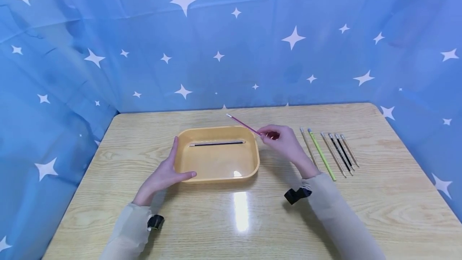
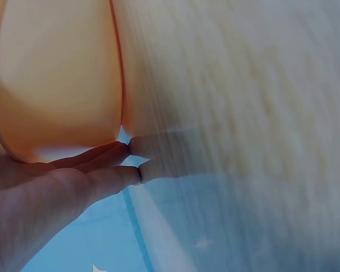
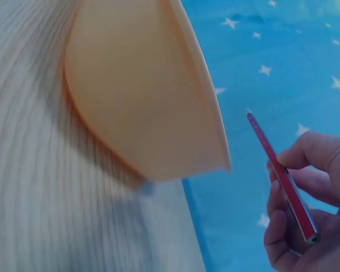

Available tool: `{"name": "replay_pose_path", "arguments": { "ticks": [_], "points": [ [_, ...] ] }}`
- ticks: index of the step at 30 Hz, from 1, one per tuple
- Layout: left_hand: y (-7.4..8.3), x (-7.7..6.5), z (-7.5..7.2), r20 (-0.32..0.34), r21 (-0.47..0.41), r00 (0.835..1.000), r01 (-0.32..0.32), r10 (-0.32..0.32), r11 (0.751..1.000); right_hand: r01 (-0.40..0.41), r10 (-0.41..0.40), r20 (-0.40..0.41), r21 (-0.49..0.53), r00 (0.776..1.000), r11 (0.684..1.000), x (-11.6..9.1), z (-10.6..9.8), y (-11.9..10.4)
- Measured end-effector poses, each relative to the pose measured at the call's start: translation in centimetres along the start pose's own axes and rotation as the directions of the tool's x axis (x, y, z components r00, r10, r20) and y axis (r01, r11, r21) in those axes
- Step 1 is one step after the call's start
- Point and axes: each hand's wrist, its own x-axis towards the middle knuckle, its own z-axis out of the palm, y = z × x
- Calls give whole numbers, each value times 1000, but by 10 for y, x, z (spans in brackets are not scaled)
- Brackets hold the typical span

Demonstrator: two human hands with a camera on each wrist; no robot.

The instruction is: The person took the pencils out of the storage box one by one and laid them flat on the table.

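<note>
My right hand (image 1: 281, 141) pinches a dark red pencil (image 1: 244, 125) near one end, just off the right end of a yellow-orange plastic tray (image 1: 216, 180). The pencil slants up and leftward over the tray's far right corner. In the right wrist view, the red pencil (image 3: 294, 198) lies between thumb and fingers, its held end pointing down. A black pencil (image 1: 217, 144) rests lengthwise inside the tray. My left hand (image 1: 167, 174) spans the tray's near left corner, with thumb over the near rim and straight fingers along the left wall. Those fingers touch the end wall in the left wrist view.
On the right of the wooden table (image 1: 216, 220), several pencils lie side by side, including a lime-green pencil (image 1: 321, 153), black ones and natural-wood ones. A blue star-patterned cloth (image 1: 234, 67) hangs behind the table and at both sides.
</note>
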Motion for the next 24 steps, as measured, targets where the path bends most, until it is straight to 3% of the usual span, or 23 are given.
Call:
{"name": "replay_pose_path", "arguments": {
  "ticks": [9,18,24],
  "points": [
    [-2,1,0,6,-2,1000,-1,1,1000,-39,37,-49,-31,998,999,-14,-20,24],
    [-2,2,1,4,-17,1000,7,-7,1000,-69,65,-89,-45,994,997,-31,-34,34],
    [-2,1,1,9,-28,1000,9,-9,1000,-151,138,-159,-69,978,986,-42,-41,46]
  ]
}}
